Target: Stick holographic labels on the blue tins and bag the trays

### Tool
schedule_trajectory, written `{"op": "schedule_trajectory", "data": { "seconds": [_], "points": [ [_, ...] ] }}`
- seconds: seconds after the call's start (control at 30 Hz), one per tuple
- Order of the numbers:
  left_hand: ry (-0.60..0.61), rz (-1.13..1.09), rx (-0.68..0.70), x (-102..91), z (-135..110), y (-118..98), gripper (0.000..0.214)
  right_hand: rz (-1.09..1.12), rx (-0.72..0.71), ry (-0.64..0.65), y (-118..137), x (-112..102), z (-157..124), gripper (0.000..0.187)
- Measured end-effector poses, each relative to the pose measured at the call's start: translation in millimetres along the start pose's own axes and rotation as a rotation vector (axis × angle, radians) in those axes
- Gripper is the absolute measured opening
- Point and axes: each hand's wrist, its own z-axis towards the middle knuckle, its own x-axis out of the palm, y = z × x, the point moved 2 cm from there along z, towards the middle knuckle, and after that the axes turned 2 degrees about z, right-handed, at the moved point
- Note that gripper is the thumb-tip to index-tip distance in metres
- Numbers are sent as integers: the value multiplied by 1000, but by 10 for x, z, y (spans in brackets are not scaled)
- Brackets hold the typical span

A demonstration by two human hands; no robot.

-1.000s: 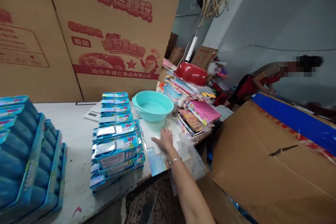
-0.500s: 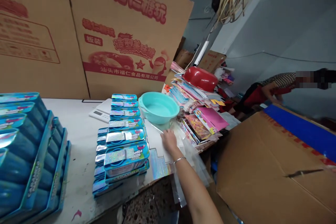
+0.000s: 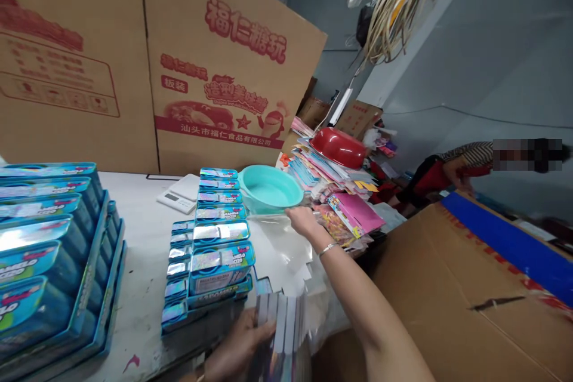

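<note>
My right hand (image 3: 302, 220) reaches over the table edge and pinches a clear plastic sheet (image 3: 280, 245), lifting it off the pile of clear bags and flat white card blanks (image 3: 293, 271). My left hand (image 3: 237, 349) sits low at the front edge, closed on a bundle of flat holographic cards (image 3: 282, 328). A stack of blue boxed packs (image 3: 212, 239) stands just left of both hands. A teal basin (image 3: 271, 189) sits behind my right hand.
Blue display trays (image 3: 49, 250) fill the left. Big printed cartons (image 3: 215, 77) stand at the back, a white scale (image 3: 179, 194) before them. A red basin (image 3: 339, 146) tops colourful packets (image 3: 344, 209). A large carton (image 3: 470, 292) lies right, where another person (image 3: 452, 170) bends.
My right hand has risen from flat on the pile and lifted a clear sheet. My left hand has come into view with the card bundle. The view has shifted a little to the left.
</note>
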Motion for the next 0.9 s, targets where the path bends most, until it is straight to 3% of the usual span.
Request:
{"op": "schedule_trajectory", "data": {
  "seconds": [0.07,0.17,0.33,0.5,0.6,0.77,0.9],
  "points": [
    [52,-54,19,101,281,41,52,-7,4,-12,-89,-69,-76,33],
    [-15,53,35,169,651,106,60,-2,34,-30,-182,-47,-189,35],
    [-198,279,99,183,1061,213,60,44,63,31,-85,303,-389,33],
    [-201,588,182,173,1052,370,24,104,8,121,160,751,-574,33],
    [-182,735,226,162,991,452,18,127,9,120,221,887,-631,36],
    [-204,836,226,146,1045,534,21,151,-1,138,255,899,-656,34],
    [-291,803,185,166,1134,558,27,172,46,125,149,674,-597,30]
  ]
}}
